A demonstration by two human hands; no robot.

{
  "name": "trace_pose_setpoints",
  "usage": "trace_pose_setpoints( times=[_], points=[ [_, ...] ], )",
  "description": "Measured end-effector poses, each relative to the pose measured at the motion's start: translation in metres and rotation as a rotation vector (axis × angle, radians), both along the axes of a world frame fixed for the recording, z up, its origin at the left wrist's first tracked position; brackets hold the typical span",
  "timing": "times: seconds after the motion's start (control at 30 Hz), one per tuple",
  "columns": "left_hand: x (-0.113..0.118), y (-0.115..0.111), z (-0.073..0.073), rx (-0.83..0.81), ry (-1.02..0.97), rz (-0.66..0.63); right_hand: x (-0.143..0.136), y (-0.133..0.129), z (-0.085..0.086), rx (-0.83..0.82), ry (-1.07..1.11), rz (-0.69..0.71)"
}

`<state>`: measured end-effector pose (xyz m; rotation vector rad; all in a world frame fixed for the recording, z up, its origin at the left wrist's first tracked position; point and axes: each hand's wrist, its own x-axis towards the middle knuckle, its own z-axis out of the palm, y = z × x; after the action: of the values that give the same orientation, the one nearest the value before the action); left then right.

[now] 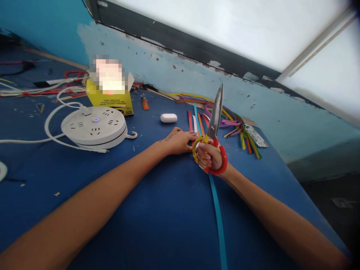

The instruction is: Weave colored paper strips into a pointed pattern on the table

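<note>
Scissors [215,120] with one red and one yellow handle are in my right hand [210,154], closed around the handles, with the blades pointing up and pressed together. Just left of it, my left hand [180,141] lies low on the table with its fingertips on several coloured strips [200,123]. Its fingers are bent, and what they grip, if anything, is hidden. A long blue strip [216,204] runs from beneath my right hand toward the near edge of the view.
A round white power strip [95,125] with cables stands at the left, before a yellow box [112,101]. Beyond my hands lie a white case [168,118], an orange lighter [144,104] and a bundle of coloured strips [239,125]. A wall [180,77] borders the table.
</note>
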<state>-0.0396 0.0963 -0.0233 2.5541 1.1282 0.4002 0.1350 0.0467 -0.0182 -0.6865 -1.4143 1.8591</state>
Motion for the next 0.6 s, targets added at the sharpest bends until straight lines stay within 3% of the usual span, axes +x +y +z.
trace_pose_setpoints(
  times=[0.37, 0.6],
  points=[
    [0.002, -0.004, 0.005, -0.031, 0.007, 0.025, -0.001, 0.0, 0.003, 0.001, 0.0, -0.003],
    [0.002, -0.001, 0.001, -0.029, -0.012, 0.006, -0.001, -0.003, 0.006, -0.001, -0.016, 0.023]
  ],
)
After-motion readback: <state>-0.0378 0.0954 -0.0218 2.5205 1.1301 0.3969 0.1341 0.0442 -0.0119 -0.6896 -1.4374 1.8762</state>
